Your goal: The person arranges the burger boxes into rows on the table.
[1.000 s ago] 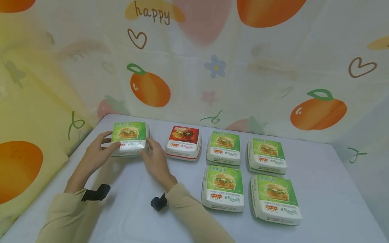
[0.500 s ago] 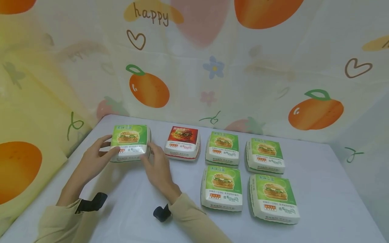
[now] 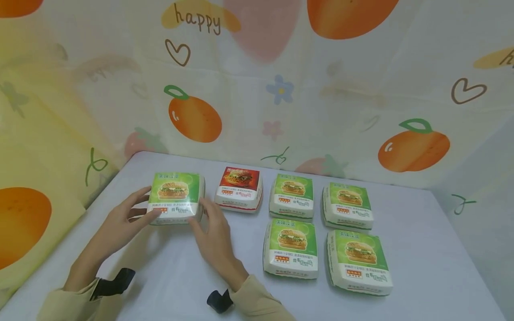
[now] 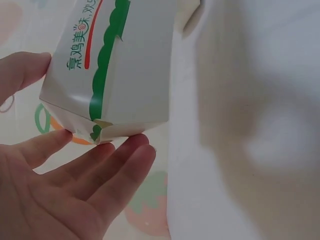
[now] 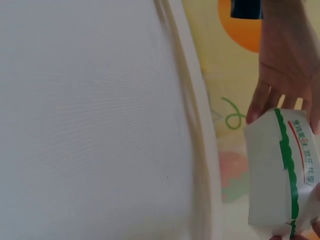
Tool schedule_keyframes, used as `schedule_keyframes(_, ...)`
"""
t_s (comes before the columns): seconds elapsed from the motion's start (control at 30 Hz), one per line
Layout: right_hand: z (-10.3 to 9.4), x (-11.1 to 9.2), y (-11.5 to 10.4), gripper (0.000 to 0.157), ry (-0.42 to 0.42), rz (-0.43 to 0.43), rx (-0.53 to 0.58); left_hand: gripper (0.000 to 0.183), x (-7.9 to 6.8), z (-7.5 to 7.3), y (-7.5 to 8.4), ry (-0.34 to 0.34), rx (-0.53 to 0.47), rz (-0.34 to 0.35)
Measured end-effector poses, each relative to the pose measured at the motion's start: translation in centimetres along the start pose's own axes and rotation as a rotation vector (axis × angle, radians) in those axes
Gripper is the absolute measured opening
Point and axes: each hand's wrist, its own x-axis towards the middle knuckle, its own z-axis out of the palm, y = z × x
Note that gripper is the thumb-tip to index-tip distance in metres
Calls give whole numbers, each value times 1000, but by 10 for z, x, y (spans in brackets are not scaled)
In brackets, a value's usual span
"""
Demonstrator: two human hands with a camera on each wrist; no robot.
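A green and white burger box (image 3: 176, 198) is held up between my two hands at the left of the head view. My left hand (image 3: 116, 227) grips its left side, thumb at the front corner and fingers along the side. On the opposite side, my right hand (image 3: 217, 238) holds it between thumb and fingers. In the left wrist view, fingertips of the left hand (image 4: 65, 185) touch the box (image 4: 140, 75). The right wrist view has wall cloth visible between the box (image 5: 270, 175) and the tabletop. Only bits of the right hand show there.
A red and white burger box (image 3: 239, 189) stands right of the held one. Several green burger boxes (image 3: 291, 249) are arranged in two rows farther right on the white table (image 3: 417, 249). Fruit-printed cloth (image 3: 241, 89) hangs behind the table.
Both hands have drawn the held green burger box nearer to me and slightly to the right. The other boxes stay put on the table; the head view has turned slightly.
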Motion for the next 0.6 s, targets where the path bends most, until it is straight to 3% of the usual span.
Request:
schedule_keyframes(0.17, -6, -10, -2, 43, 18, -47, -25, 75, -9, 5, 4, 25, -15, 36)
schedule_keyframes(0.6, -24, -36, 3, 45, -18, -7, -62, 75, -22, 22, 15, -17, -28, 13)
